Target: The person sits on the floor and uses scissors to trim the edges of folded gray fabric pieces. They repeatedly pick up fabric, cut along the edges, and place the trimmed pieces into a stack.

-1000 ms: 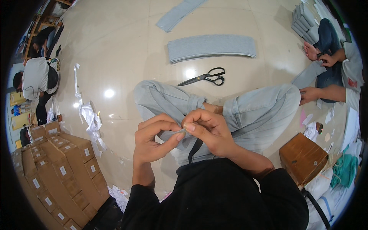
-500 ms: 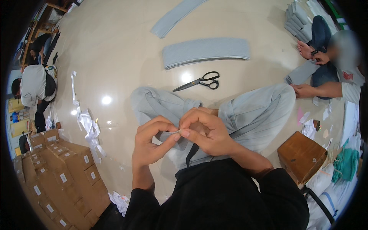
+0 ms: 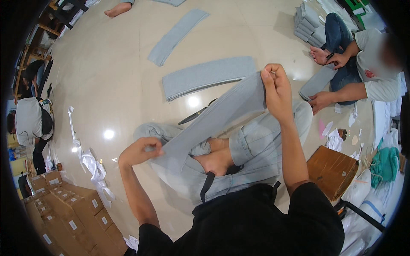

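A long strip of light grey fabric stretches diagonally above my crossed legs. My left hand pinches its lower left end between thumb and fingers. Raised farther out, my right hand grips the upper right end, thumb on top. Beneath the strip, black-handled scissors lie on the floor, mostly covered by it. Just beyond is a folded stack of grey fabric, partly behind the held strip.
Another grey strip lies farther off. At right, a seated person handles grey fabric, near a folded pile. A brown box is by my right side. Cardboard cartons and white scraps are at left.
My hands were close together at my lap, pinching the fabric's edge. They have moved apart, the right one up and outward, and the strip is spread between them over the scissors.
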`<state>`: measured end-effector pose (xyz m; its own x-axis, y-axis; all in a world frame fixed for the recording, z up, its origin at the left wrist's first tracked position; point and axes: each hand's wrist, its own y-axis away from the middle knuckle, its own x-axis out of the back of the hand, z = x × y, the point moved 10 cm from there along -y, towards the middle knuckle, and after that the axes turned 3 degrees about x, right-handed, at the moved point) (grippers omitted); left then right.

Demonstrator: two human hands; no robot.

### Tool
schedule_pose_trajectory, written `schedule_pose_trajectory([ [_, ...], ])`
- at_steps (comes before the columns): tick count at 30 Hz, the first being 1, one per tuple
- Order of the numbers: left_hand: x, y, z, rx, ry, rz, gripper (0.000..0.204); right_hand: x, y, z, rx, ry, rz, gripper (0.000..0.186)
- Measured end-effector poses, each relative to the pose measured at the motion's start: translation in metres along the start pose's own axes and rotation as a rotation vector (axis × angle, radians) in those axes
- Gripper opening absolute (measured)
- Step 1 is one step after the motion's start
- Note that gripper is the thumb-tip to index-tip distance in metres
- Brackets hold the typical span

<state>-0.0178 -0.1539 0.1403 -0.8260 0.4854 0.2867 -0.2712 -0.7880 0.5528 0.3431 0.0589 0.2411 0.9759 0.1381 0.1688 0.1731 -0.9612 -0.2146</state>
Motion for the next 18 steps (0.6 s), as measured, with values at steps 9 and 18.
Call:
schedule_pose_trajectory([
  [9, 0.127, -0.129, 0.003, -0.119, 0.502, 0.640, 0.024, 0.026, -0.109, 0.154, 0.016, 0.379, 0.173, 0.019],
  [18, 0.138, -0.223, -0.045, -0.113, -0.143, 0.900, 0.040, 0.008, -0.112, 0.274, -0.250, 0.728, -0.026, 0.021],
])
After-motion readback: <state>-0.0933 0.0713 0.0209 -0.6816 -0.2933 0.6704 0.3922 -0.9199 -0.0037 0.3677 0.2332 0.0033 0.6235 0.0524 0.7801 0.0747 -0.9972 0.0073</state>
